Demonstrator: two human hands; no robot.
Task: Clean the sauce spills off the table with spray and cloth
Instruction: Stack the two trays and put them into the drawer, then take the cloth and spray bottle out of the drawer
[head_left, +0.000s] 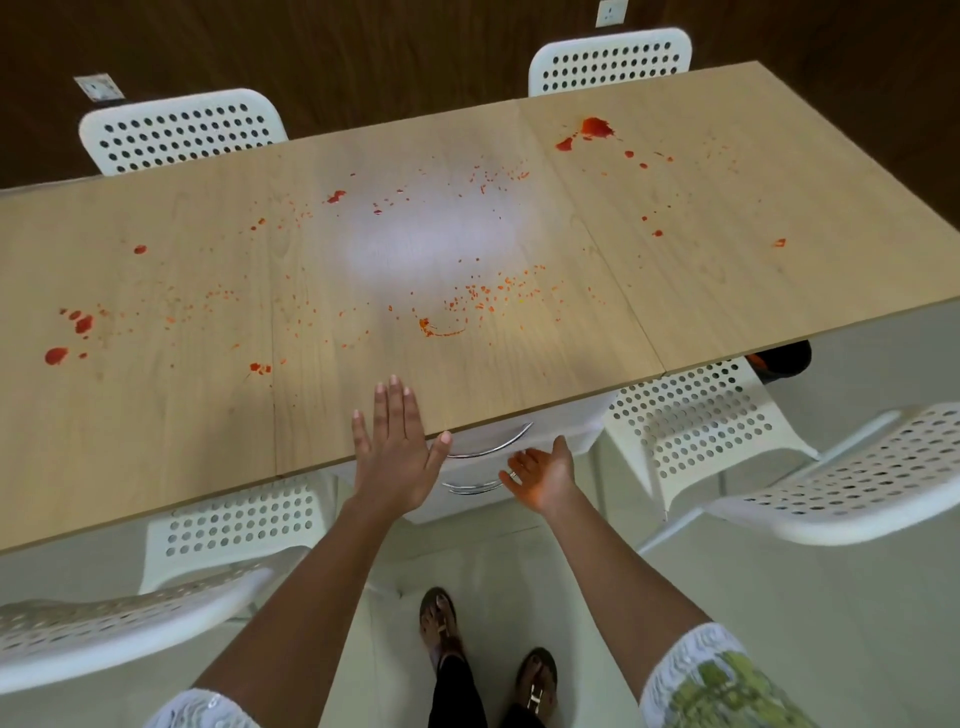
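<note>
Red sauce spills across wooden table, left hand flat, right hand palm-up, fingers spread, holding nothing

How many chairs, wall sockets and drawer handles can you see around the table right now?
White perforated chairs: 6
Wall sockets: 2
Chrome drawer handles: 2
Total: 10
No spray bottle or cloth in view.

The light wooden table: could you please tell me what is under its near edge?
Under the light wooden table sits a white drawer unit with curved chrome handles; the tabletop hides its upper part.
</note>
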